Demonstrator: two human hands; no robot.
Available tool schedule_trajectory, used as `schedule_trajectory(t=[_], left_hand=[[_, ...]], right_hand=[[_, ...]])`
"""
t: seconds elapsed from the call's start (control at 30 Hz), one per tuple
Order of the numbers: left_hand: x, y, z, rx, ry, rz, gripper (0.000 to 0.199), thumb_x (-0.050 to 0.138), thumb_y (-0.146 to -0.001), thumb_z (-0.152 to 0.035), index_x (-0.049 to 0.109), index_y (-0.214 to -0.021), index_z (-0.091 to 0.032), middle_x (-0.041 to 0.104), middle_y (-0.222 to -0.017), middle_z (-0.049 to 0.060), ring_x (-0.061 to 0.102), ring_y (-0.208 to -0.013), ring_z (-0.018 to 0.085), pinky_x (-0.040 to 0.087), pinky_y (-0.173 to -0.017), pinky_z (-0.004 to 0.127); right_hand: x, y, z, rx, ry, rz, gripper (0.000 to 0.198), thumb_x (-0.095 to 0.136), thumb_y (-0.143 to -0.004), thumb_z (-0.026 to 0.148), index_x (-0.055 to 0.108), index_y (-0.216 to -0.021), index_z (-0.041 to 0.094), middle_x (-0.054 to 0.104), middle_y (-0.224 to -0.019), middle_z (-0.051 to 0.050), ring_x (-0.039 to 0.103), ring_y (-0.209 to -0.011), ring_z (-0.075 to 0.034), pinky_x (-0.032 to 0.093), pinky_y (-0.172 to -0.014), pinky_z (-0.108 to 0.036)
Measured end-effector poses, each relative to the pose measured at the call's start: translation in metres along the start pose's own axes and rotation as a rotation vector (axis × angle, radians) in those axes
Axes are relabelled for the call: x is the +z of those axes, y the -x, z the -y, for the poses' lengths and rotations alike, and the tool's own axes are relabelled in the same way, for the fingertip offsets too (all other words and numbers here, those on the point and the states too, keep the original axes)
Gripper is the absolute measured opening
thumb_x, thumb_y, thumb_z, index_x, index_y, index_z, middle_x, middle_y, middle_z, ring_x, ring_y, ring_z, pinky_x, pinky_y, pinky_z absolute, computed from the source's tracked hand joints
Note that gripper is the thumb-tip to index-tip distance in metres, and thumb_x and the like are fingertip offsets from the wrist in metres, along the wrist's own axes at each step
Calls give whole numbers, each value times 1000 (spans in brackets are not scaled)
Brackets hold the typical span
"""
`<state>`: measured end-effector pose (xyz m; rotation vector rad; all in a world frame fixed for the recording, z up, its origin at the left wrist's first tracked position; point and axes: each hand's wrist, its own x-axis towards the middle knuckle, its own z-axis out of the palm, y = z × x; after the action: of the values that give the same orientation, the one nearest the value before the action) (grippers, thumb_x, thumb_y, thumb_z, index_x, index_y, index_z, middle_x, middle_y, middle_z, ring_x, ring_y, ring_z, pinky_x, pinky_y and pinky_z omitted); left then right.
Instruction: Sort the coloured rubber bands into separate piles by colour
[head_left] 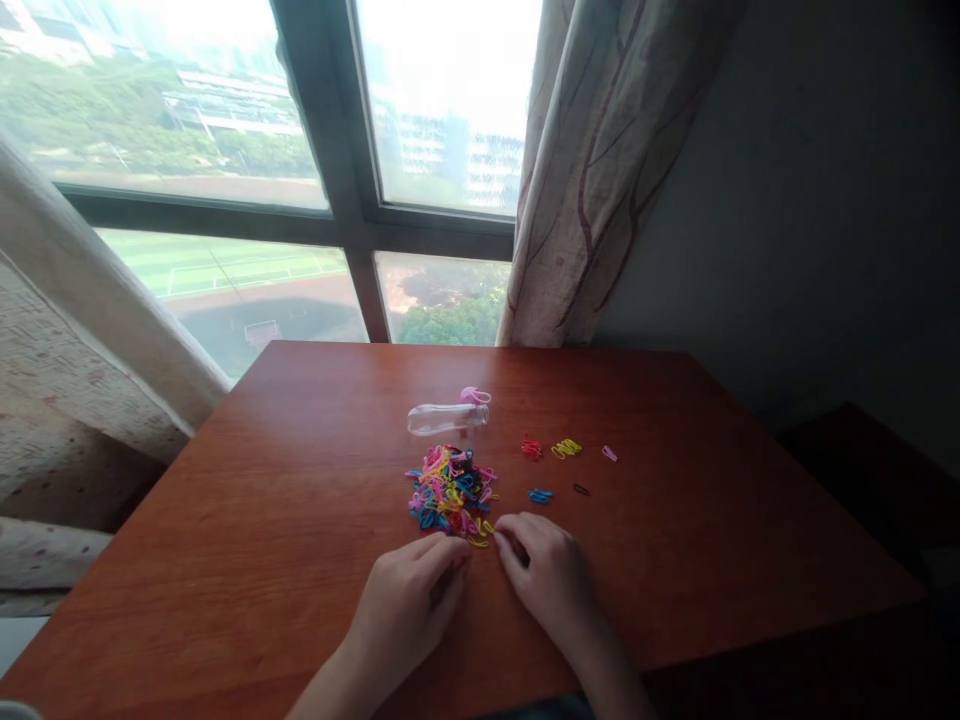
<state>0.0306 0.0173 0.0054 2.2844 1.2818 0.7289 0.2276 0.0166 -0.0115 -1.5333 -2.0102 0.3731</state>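
Note:
A heap of small coloured loop-shaped clips (448, 490), in pink, yellow, blue, red and black, lies on the brown wooden table (262, 500). My left hand (412, 590) rests at the near edge of the heap, thumb and fingers closed together; anything between them is hidden. To the right, my right hand (546, 565) has its fingertips pinched beside a yellow clip (488, 527) at the heap's edge. Whether it grips that clip I cannot tell. Beyond my right hand lie small separate groups: red clips (531, 447), yellow clips (566, 449) and blue clips (539, 496).
A clear bottle (442, 420) lies on its side behind the heap, with a pink looped object (474, 396) by its mouth. One pink clip (610, 453) and one black clip (581, 489) lie singly at right. Window and curtains (600, 170) stand beyond the table's far edge.

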Motion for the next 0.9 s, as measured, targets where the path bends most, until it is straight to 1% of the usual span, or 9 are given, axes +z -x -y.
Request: schedule_trajectory(t=[0.17,0.37,0.5,0.57,0.67,0.77,0.87,0.9], left_hand=[[4,1,-1,52,-108,51,21,43,-92,-15,63,-93,-23,70,-81,2,66,-70,16,46,-62,23],[5,3,1,14,-143,34,20,42,-93,-17,62,-92,-22,70,-81,2,67,-71,17,47,-63,24],[5,4,2,15,-153,57,21,42,-93,-17,62,-93,-22,70,-82,2,68,-73,17,48,-64,25],[5,4,2,12,-155,67,21,42,-93,-16,62,-92,-23,70,-81,2,68,-72,18,48,-63,25],[4,3,2,9,-139,67,20,43,-91,-15,62,-91,-23,69,-80,2,68,-72,17,47,-63,24],[4,3,2,5,-121,65,20,43,-91,-14,62,-90,-23,69,-80,1,68,-71,16,47,-63,23],[4,3,2,-5,-113,70,20,44,-89,-13,62,-90,-23,69,-80,1,68,-72,17,46,-63,23],[4,2,2,-9,-111,73,20,44,-89,-13,62,-90,-23,69,-80,1,68,-72,17,46,-63,24]], right_hand=[[-1,2,-2,-4,-60,-21,16,51,-91,18,65,-85,23,66,-74,0,62,-67,-15,41,-63,-24],[-2,2,-3,47,-190,-41,19,50,-93,24,67,-85,22,67,-73,-2,62,-64,-16,45,-61,-24],[-6,3,-6,160,-339,-155,22,52,-93,33,69,-86,20,69,-73,-3,64,-63,-16,49,-58,-23],[-11,3,-14,223,-362,-220,25,53,-92,37,70,-86,20,69,-73,-4,65,-64,-17,50,-58,-23],[-25,-3,-37,284,-295,-305,28,55,-91,43,70,-87,19,71,-77,-6,66,-69,-19,52,-61,-25],[-42,-15,-69,318,-141,-378,32,54,-89,45,71,-88,19,72,-78,-7,67,-68,-20,52,-63,-27],[-54,-31,-96,288,62,-344,33,50,-89,44,71,-84,19,70,-71,-6,64,-62,-19,49,-61,-28],[-56,-36,-102,279,94,-329,33,49,-88,43,71,-84,19,69,-70,-6,63,-61,-19,47,-60,-28]])
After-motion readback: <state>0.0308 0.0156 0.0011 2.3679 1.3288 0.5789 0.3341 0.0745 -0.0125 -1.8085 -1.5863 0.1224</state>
